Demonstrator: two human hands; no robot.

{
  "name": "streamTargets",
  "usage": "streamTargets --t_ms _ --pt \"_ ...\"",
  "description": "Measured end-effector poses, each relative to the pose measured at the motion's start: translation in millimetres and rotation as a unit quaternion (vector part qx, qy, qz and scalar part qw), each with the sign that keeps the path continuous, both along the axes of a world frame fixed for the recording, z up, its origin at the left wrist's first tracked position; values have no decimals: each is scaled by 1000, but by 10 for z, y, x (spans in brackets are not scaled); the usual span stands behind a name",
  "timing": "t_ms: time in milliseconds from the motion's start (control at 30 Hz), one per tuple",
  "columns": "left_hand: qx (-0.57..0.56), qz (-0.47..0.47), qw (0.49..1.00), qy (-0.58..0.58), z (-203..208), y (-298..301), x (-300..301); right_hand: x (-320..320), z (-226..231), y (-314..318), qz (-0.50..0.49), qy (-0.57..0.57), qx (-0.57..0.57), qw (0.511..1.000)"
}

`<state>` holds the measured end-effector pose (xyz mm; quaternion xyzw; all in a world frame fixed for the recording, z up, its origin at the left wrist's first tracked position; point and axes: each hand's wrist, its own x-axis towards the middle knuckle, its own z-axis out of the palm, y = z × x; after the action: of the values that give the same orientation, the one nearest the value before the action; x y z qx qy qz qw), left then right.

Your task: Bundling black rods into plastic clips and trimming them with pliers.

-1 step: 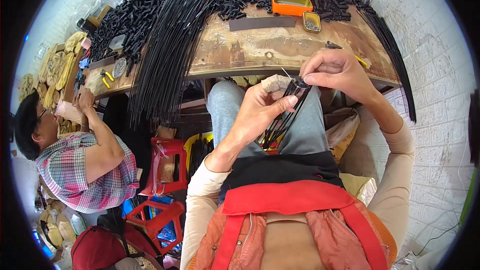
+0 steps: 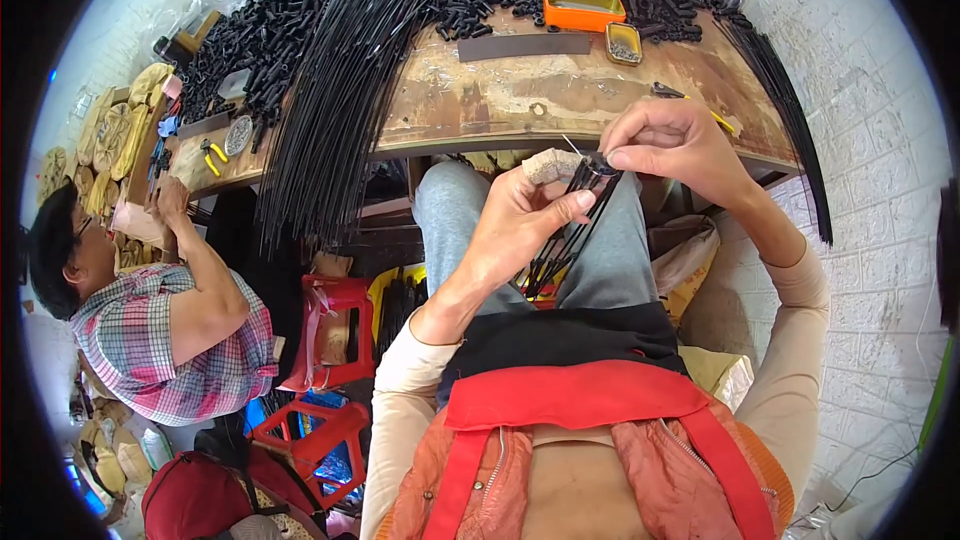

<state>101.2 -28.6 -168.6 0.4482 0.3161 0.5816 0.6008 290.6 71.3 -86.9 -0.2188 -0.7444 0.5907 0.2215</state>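
Well, Barely a Flicker: Both Hands Keep Their Places Over the Black Rods

And here we are, mid-frame, with hardly anything to tell from the earlier picture! The left hand, centre of the frame, stays clamped on the bundle of thin black rods, thumb laid across it, forefinger in a beige wrap curling behind its upper part. The bundle has not visibly shifted: it slants above the lap, its dark round end up toward the right hand.

Over to that right hand, just right of centre: thumb and forefinger tips are drawn close together at the edge of the dark end, the same pose as before. Whether they pinch anything, I cannot tell. A thin pale wire juts up beside the wrap, much as it did.

Up top, the table matches the earlier view too: black tubular pieces heaped along the upper edge, an orange tin upper right of centre, long black rods fanning over the table edge at upper left. And at the left side, the co-worker in a checked shirt has hands raised together at the table, unchanged.
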Motion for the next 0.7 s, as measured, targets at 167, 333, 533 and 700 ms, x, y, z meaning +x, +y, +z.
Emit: streamTargets --t_ms 167,333,533,700 --pt "3 18 1000 8 -2 -33 30 11 8 -10 33 5 175 984" --pt "9 84 996 12 14 -37 234 23 -112 -79 -14 67 216 974" --pt "-51 41 997 -49 125 35 253 266 -200 -21 -30 118 188 975" --pt "-48 16 998 -22 112 156 346 399 -300 133 14 173 89 981"
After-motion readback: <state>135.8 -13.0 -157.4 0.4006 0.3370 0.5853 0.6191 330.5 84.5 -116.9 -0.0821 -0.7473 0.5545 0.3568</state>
